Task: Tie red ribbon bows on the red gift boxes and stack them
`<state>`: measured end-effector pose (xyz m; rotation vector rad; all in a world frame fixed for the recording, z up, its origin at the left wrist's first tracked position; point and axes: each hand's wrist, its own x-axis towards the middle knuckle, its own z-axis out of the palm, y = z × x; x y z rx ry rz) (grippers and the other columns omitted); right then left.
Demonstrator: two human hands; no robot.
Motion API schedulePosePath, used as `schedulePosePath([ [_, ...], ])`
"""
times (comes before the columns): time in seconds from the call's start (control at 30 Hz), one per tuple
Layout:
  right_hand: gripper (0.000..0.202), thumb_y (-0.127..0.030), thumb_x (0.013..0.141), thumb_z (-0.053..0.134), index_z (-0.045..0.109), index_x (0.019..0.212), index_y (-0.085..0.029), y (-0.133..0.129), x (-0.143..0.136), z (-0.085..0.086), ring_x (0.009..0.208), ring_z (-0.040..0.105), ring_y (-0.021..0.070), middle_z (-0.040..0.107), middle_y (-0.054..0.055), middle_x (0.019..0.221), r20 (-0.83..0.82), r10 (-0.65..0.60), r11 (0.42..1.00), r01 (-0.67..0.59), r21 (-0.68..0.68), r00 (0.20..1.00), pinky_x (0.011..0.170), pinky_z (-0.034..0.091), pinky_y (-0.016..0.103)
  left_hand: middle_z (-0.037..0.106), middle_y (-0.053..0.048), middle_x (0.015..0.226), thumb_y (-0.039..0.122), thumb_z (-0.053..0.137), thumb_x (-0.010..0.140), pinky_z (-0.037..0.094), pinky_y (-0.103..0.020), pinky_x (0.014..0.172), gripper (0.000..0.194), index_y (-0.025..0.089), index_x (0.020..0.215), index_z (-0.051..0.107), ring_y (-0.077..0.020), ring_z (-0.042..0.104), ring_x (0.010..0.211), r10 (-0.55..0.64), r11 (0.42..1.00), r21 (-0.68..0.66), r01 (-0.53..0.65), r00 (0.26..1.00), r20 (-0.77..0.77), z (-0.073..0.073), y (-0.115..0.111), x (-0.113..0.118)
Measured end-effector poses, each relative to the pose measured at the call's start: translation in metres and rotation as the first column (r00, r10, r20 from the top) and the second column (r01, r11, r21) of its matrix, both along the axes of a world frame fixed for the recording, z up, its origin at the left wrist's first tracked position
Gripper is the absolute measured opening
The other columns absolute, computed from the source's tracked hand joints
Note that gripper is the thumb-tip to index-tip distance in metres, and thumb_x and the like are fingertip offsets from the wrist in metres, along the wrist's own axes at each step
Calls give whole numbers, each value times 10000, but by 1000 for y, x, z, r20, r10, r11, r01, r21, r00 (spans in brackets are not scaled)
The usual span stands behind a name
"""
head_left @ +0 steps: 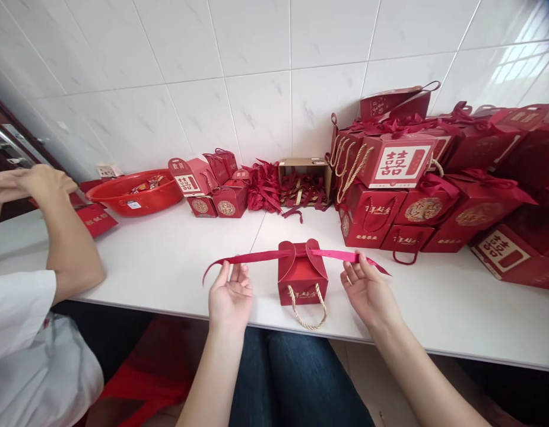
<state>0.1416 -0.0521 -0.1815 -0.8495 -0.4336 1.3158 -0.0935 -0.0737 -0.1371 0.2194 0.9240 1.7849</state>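
A small red gift box (302,289) with gold lettering stands upright near the table's front edge. Its gold cord handle (310,325) hangs down in front. A red ribbon (265,257) passes through the box's top flaps and stretches out to both sides. Left of the box, my left hand (232,290) pinches one ribbon end between thumb and fingers, palm up. On the other side, my right hand (367,287) grips the opposite end, the tip trailing past the fingers. Both hands are apart from the box itself.
Many red gift boxes (438,207) are stacked at the right. Against the wall lie loose ribbons (263,187), an open carton (303,161) of ribbons, and several small boxes (229,200). A red basin (156,204) holds wrapped items. Another person's arm (73,249) rests at the left.
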Motion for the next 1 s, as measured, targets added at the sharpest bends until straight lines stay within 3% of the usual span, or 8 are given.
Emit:
schedulePosePath([
  [0.1,220,-440,748,699,633,853,-258,4,7,7,605,619,102,598,-59,618,56,-29,999,27,43,998,606,522,237,606,32,678,231,514,874,379,-165,424,113,201,775,468,-78,601,542,70,996,59,-67,997,-42,10,2,-3],
  [0.17,234,-458,757,691,646,853,-250,7,12,18,596,603,90,597,-60,621,22,-33,997,31,71,999,592,511,222,611,44,671,284,566,841,367,-185,447,137,220,786,456,-98,603,543,116,987,133,-93,977,-178,18,4,-5],
  [0.3,232,-342,682,785,684,847,-215,14,21,52,606,570,57,659,-30,791,59,-182,959,164,233,981,611,502,205,585,70,650,272,683,737,372,-207,500,202,229,799,496,-98,582,530,353,910,361,-203,838,-416,40,12,-10],
  [0.4,215,-356,694,774,700,822,-201,20,23,78,588,571,76,649,-19,730,191,-269,909,183,374,944,604,504,233,588,50,672,230,704,702,395,-213,552,147,198,743,567,-89,567,577,465,839,509,-194,741,-484,61,21,-10],
  [0.6,234,-385,775,697,694,937,-216,32,6,130,710,655,144,671,-5,711,401,-222,810,-61,584,889,711,532,304,602,24,687,184,710,659,422,-211,568,102,176,729,636,-99,556,624,332,834,552,26,775,-538,110,38,11],
  [0.7,241,-419,806,656,691,944,-224,35,-5,152,681,647,139,662,-11,686,497,-131,770,-228,596,858,683,524,291,585,26,680,205,708,697,409,-195,554,82,175,716,634,-95,546,642,262,814,558,160,756,-600,127,43,25],
  [0.87,284,-478,786,656,725,862,-214,33,-14,172,757,620,137,671,3,768,627,-64,764,-366,531,777,712,495,264,594,23,662,316,678,772,395,-198,528,155,180,707,641,-89,525,592,182,820,507,264,720,-670,143,41,40],
  [1.0,273,-484,782,660,734,857,-232,30,-18,176,744,613,134,671,-5,762,615,12,747,-416,519,788,726,492,272,658,0,705,365,668,782,431,-225,591,196,182,716,648,-115,577,629,151,823,465,326,663,-733,146,37,45],
])
